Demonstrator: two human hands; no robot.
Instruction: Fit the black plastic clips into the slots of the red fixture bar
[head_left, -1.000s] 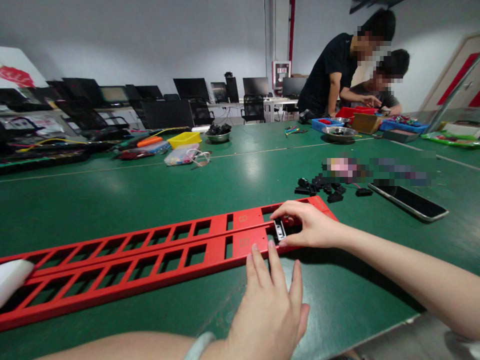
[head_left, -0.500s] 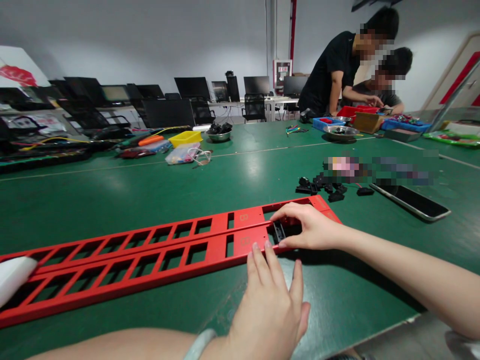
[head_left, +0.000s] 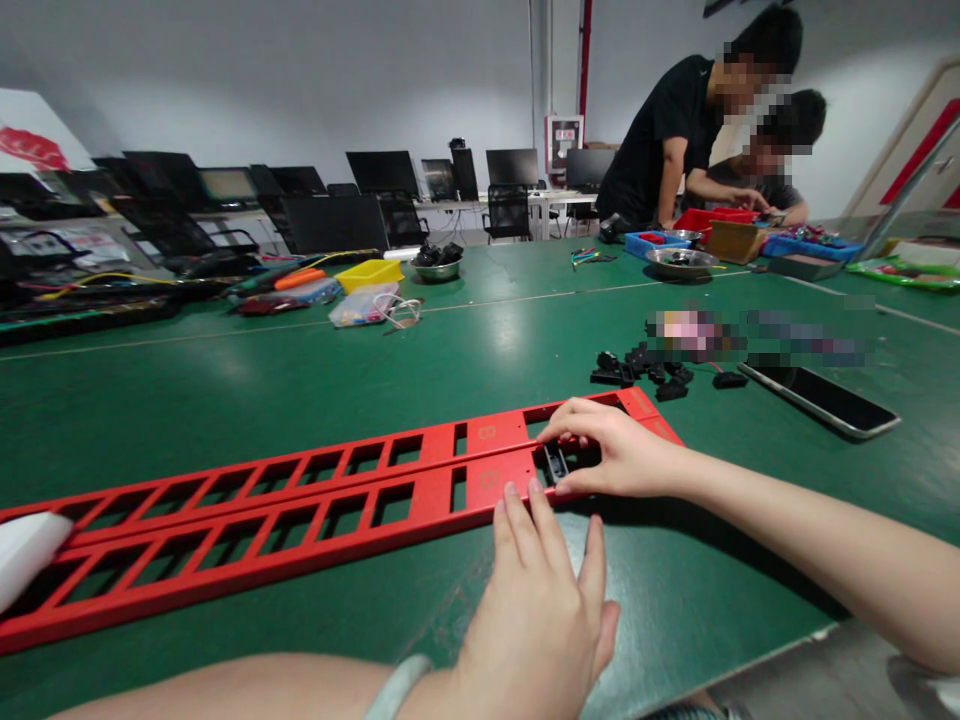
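Two long red slotted frames (head_left: 420, 492) lie side by side on the green table, a letter B marked on each near the right end. Inside an opening of the nearer frame sits a small black plastic part (head_left: 555, 464). My right hand (head_left: 626, 455) reaches over that opening, thumb and fingers curved around the black part at both sides; its exact contact is partly hidden. My left hand (head_left: 536, 600) rests with fingers spread, its fingertips touching the near frame's front edge just left of the part.
Loose black parts (head_left: 645, 368) and a phone (head_left: 821, 400) lie beyond the frames at right. A white object (head_left: 30, 560) covers their left end. Farther back are a yellow tray (head_left: 371, 274), metal bowls (head_left: 439, 268) and blue bins (head_left: 656, 243). Two people work across the table.
Both hands hold nearly the same positions. The black part has shifted very slightly in the opening under my right hand.
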